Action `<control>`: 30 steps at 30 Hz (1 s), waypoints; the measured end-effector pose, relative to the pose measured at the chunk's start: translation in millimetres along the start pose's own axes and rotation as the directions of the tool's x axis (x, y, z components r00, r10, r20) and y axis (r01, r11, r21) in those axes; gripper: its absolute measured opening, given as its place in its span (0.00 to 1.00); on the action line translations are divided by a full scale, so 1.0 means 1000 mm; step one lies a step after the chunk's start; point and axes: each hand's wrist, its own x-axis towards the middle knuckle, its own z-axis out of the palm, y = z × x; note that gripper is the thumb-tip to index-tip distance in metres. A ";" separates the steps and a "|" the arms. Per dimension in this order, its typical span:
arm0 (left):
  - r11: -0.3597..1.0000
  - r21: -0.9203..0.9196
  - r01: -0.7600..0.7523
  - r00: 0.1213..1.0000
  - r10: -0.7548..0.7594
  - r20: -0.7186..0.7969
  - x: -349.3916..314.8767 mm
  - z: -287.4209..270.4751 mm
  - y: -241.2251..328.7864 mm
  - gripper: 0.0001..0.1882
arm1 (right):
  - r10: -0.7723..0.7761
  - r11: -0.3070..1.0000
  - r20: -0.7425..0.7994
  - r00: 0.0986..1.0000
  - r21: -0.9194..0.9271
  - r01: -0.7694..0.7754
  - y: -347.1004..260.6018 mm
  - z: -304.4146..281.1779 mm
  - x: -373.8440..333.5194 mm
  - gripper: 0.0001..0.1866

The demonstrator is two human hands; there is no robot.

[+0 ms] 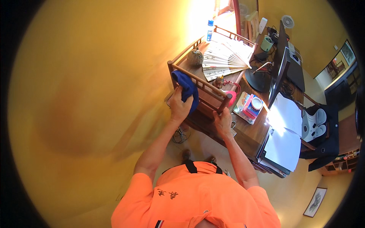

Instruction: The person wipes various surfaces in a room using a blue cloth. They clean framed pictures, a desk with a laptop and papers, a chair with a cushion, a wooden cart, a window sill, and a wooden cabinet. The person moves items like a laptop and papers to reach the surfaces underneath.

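Observation:
A dark blue cloth (185,86) is bunched in my left hand (179,106), draped over the near left corner of a small wooden shelf with a low spindle railing (197,80). My right hand (223,121) grips the shelf's near right corner post (225,103), thumb along it. On the shelf lie an open paper fan (224,60), a round brownish ornament (195,57) and a small brown figurine (218,81). A blue and white spray can (209,31) stands at the far left. Something pink (230,95) shows beside the right post.
Right of the shelf, the desk holds a pink box with a round white lid (254,105), a monitor (281,64), an open stack of papers (283,148) and a green cup (267,43). A chair with a dark jacket (327,140) stands to the right. Cables (181,135) lie below; a yellow wall (95,95) rises left.

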 end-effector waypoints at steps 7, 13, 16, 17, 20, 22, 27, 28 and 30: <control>0.933 -0.312 0.179 0.984 -0.178 0.033 -0.009 -0.053 0.005 0.19 | -0.025 0.999 0.002 1.000 -0.028 0.025 0.002 -0.001 -0.002 0.14; 0.990 0.111 -0.088 0.996 0.085 0.035 0.070 -0.086 0.021 0.21 | -0.038 0.999 -0.002 0.999 -0.030 0.038 0.004 0.000 -0.002 0.14; 0.897 0.351 -0.269 0.963 0.245 0.114 0.120 -0.086 0.041 0.24 | -0.020 0.999 0.000 1.000 -0.025 0.020 0.007 0.000 -0.002 0.13; 0.858 0.413 -0.307 0.952 0.271 0.145 0.138 -0.085 0.045 0.25 | -0.032 0.999 -0.007 0.999 -0.020 0.032 0.009 0.001 -0.003 0.13; 0.755 0.571 -0.321 0.945 0.216 0.245 0.179 -0.070 0.074 0.28 | -0.048 0.999 -0.010 0.999 -0.001 0.048 0.009 0.000 -0.002 0.13; 0.745 0.595 -0.301 0.946 0.151 0.288 0.207 -0.057 0.078 0.29 | -0.061 0.998 -0.009 0.998 0.010 0.061 0.007 0.000 -0.002 0.13; 0.710 0.668 -0.223 0.915 -0.084 0.394 0.257 0.002 0.040 0.28 | -0.076 0.997 -0.008 0.997 0.006 0.076 0.002 0.001 -0.003 0.13; 0.669 0.706 -0.232 0.902 -0.123 0.413 0.259 0.016 0.039 0.29 | -0.075 0.997 -0.012 0.997 -0.005 0.075 0.005 0.001 -0.004 0.12; 0.581 0.780 -0.232 0.891 -0.195 0.410 0.263 0.037 0.041 0.20 | -0.069 0.998 -0.019 0.997 -0.012 0.069 0.008 0.002 -0.003 0.12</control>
